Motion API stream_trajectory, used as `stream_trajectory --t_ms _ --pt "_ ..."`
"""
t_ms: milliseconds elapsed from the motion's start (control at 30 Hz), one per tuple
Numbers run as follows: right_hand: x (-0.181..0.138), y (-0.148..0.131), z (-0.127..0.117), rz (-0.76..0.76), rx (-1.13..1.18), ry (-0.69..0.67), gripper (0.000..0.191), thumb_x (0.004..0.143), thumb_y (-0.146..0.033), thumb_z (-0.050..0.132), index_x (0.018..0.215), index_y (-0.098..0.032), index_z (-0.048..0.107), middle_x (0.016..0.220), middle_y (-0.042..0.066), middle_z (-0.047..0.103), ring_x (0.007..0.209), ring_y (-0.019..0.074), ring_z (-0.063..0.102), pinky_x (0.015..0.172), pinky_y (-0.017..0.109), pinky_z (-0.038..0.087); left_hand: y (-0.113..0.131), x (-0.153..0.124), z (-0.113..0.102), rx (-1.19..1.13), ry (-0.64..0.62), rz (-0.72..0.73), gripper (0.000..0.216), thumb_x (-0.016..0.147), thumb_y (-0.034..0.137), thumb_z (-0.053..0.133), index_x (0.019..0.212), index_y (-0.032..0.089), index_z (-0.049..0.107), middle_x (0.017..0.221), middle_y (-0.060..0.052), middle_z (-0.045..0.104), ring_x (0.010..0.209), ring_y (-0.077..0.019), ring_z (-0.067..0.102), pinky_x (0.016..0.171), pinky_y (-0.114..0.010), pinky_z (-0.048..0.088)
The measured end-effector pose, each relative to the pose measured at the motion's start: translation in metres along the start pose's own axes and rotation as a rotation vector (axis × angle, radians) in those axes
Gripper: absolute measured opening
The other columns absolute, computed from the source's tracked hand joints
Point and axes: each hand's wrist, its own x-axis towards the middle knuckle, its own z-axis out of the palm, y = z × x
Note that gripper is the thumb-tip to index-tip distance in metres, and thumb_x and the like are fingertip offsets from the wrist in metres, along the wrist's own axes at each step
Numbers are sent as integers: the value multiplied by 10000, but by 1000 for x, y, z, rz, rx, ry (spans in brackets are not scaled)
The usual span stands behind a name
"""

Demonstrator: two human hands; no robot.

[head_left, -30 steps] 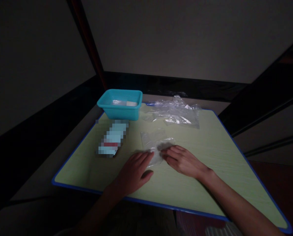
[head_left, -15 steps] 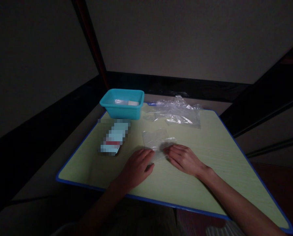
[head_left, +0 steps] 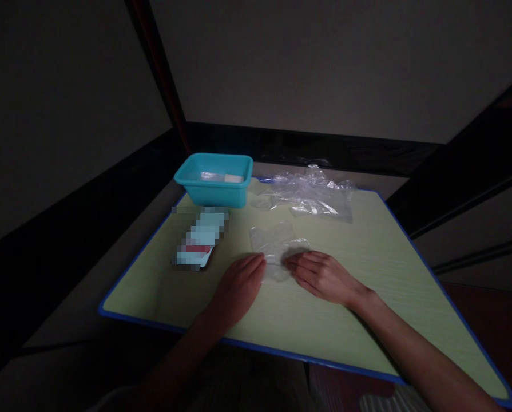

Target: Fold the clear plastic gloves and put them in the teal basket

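Observation:
A small clear plastic bag [head_left: 274,242] lies on the table in front of me, its surface creased. My left hand [head_left: 241,284] is at the bag's lower left edge, with the fingers pressed together and the thumb out of sight. Across from it, my right hand [head_left: 320,276] rests at the lower right edge, fingers bent in and closed on the plastic. The fingertips of that hand are in shadow. Both hands stay low, close to the tabletop.
The pale table [head_left: 393,303] has a blue rim. A turquoise basket [head_left: 217,194] at the back left holds something clear and a white piece. Crumpled clear plastic [head_left: 316,194] lies along the back edge. A phone-like item [head_left: 202,237], blurred out, lies left.
My left hand's thumb, held apart from the fingers before, has closed in under them at the bag's edge. My right hand and the bag have hardly moved.

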Motion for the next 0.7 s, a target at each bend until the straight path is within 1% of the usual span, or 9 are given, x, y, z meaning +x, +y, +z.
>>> stream_trajectory --t_ms 133,267,500,700 --pt "0 1 2 -25 -56 -8 289 915 -136 385 1090 -87 610 1074 99 677 956 197 631 809 339 540 -1 0 2 24 25 30 281 817 16 437 1030 86 607 1093 -130 662 1014 -215 620 874 -350 523" --pt "-2 4 5 -41 -105 -31 294 906 -129 409 1120 -74 603 1124 108 656 1019 203 616 850 335 532 -2 -1 4 32 45 53 257 828 24 445 1014 71 616 1073 -141 669 1013 -221 624 864 -356 528" --pt "-5 9 3 -57 -136 -77 290 886 -115 450 1128 -69 602 1159 122 633 1061 217 599 887 337 520 0 -4 -1 45 51 64 255 837 34 443 1011 89 621 1063 -130 676 1006 -209 628 857 -334 529" --pt "-5 10 -3 -68 -124 -105 268 872 -111 482 1101 -79 617 1122 130 652 1033 218 617 883 343 521 2 -9 -3 61 35 76 250 847 49 443 1024 99 613 1083 -121 670 1024 -206 620 870 -333 519"
